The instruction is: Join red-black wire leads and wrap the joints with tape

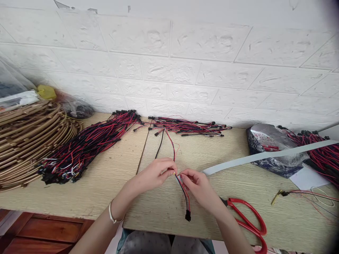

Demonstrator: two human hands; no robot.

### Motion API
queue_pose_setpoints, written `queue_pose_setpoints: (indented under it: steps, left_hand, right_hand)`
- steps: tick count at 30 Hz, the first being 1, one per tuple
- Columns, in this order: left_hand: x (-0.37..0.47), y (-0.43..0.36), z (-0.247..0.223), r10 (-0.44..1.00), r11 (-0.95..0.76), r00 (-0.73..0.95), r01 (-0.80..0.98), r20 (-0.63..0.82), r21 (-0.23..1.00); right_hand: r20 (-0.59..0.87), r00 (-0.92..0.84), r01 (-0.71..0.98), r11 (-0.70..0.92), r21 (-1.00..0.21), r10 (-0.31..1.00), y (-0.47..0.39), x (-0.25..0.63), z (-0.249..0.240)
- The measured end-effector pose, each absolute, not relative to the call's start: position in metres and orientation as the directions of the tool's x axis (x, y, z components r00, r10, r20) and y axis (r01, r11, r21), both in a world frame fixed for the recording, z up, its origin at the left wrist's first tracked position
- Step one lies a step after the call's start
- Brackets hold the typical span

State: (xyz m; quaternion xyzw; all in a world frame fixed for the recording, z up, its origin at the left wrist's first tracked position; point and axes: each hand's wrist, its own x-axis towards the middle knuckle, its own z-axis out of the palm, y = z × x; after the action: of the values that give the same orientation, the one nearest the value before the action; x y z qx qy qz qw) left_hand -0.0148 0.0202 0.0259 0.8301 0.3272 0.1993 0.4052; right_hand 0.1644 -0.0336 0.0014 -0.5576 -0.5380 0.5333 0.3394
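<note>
My left hand (159,172) is closed in a pinch on a red and black wire lead (174,150), with a tiny yellow spot at its fingertips. Just beside it, my right hand (197,182) pinches near the end of a long white strip (233,162), where the strip meets the wires. The exact grip is partly hidden by the fingers. Below both hands the wires run down to a black plug connector (188,215). Above them, the lead reaches up to the loose wires at the wall.
Bundled wires (92,144) lie left, beside stacked bamboo hoops (34,141). More wires (185,126) line the white wall. Red-handled scissors (247,215) rest by my right forearm. A dark patterned bag (278,165) and another wire bundle (315,151) are at right.
</note>
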Motion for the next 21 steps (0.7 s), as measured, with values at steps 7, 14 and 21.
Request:
queue_pose_setpoints:
  steps: [7, 14, 21]
  left_hand:
    - [-0.015, 0.021, 0.025, 0.695, -0.454, 0.716, 0.367, 0.065, 0.812]
    - [-0.016, 0.022, 0.025, 0.694, -0.447, 0.719, 0.372, 0.052, 0.814]
    - [-0.016, 0.022, 0.028, 0.69, -0.421, 0.723, 0.35, 0.044, 0.837]
  right_hand:
    - [-0.255, -0.243, 0.191, -0.212, -0.959, 0.936, -0.031, 0.167, 0.005]
    - [-0.289, -0.347, 0.133, -0.258, -0.957, 0.892, -0.028, 0.172, 0.007]
    - [-0.317, -0.431, -0.116, -0.4, -0.909, 0.845, -0.03, 0.174, -0.004]
